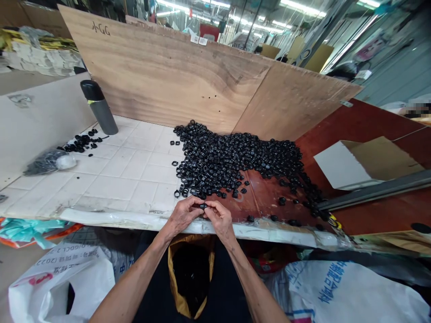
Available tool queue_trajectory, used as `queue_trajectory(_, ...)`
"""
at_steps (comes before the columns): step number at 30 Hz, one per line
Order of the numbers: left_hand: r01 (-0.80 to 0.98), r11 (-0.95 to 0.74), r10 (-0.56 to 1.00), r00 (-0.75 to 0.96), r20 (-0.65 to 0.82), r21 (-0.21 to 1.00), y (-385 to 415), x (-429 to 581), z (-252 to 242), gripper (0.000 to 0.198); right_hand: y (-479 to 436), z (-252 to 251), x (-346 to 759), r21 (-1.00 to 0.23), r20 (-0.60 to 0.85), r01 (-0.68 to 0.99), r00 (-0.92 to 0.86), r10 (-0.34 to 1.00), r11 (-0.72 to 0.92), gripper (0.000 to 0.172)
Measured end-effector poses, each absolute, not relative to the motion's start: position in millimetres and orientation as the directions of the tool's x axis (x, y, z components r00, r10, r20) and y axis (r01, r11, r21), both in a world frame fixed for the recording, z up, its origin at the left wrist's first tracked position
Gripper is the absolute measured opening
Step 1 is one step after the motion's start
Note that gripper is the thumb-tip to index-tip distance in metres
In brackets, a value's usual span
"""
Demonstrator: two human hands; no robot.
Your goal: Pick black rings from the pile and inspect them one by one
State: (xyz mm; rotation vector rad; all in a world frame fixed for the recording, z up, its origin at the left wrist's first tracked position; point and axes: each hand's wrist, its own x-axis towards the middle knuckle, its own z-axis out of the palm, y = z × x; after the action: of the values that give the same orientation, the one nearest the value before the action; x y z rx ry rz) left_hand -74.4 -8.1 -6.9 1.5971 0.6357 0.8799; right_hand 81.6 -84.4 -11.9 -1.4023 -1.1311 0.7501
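Observation:
A small black plastic part point(203, 206) is pinched between my two hands at the front edge of the table. My left hand point(183, 214) grips it from the left with thumb and fingers closed. From the right, my right hand point(218, 217) has its fingertips closed on the same part. Fingers cover much of it, so its full shape is hidden. Just beyond my hands spreads a large heap of small black plastic rings and caps point(215, 157). Below the hands, an open yellow-brown bag point(173, 287) with dark contents sits at my lap.
A grey bottle with a black lid point(101, 110) stands at the back left, near loose black pieces point(81, 142) and a plastic bag point(43, 162). Wooden boards point(168, 76) wall the back. An open carton point(350, 166) and a metal bar point(380, 190) are at right.

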Motion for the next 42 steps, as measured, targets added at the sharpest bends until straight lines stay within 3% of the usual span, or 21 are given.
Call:
queue_trajectory(7,-0.059,-0.243,0.809,0.538,0.235,0.968,-7.8,-74.7,-9.4,0.019,-83.1,-6.1,77.7,-0.872,0.232,0.485,0.288,0.929,0.067,0.024)
queue_trajectory(13,-0.022,-0.259,0.810,0.540,0.229,0.966,-5.8,-75.9,-10.9,0.021,-83.9,-11.1,83.2,-0.915,0.208,0.392,0.262,0.942,0.093,0.020)
queue_trajectory(19,-0.030,-0.162,0.811,0.565,0.150,0.986,-3.0,-75.1,-14.4,0.024,-82.9,-8.1,85.1,-0.892,0.331,0.391,0.221,0.917,0.228,0.023)
queue_trajectory(25,-0.019,-0.235,0.794,0.573,0.203,0.972,-5.1,-74.5,-6.4,0.022,-82.1,-10.2,81.1,-0.920,0.275,0.361,0.318,0.907,0.152,0.024)
queue_trajectory(28,-0.020,-0.288,0.783,0.570,0.247,0.957,-5.7,-75.6,-5.3,0.022,-79.6,-13.9,77.8,-0.899,0.237,0.434,0.353,0.905,0.066,0.026)
queue_trajectory(32,-0.072,-0.250,0.789,0.563,0.246,0.966,-6.8,-75.2,-8.4,0.020,-75.3,-15.5,73.5,-0.798,0.311,0.602,0.376,0.873,0.025,0.043)
queue_trajectory(38,-0.121,-0.168,0.839,0.504,0.206,0.978,-6.2,-72.4,-18.0,0.022,-81.9,-4.9,72.8,-0.840,0.357,0.523,0.335,0.872,0.143,0.031)
queue_trajectory(42,-0.083,-0.211,0.854,0.469,0.225,0.974,-4.2,-73.4,-20.9,0.022,-86.4,3.8,72.9,-0.831,0.389,0.522,0.302,0.870,0.190,0.042)
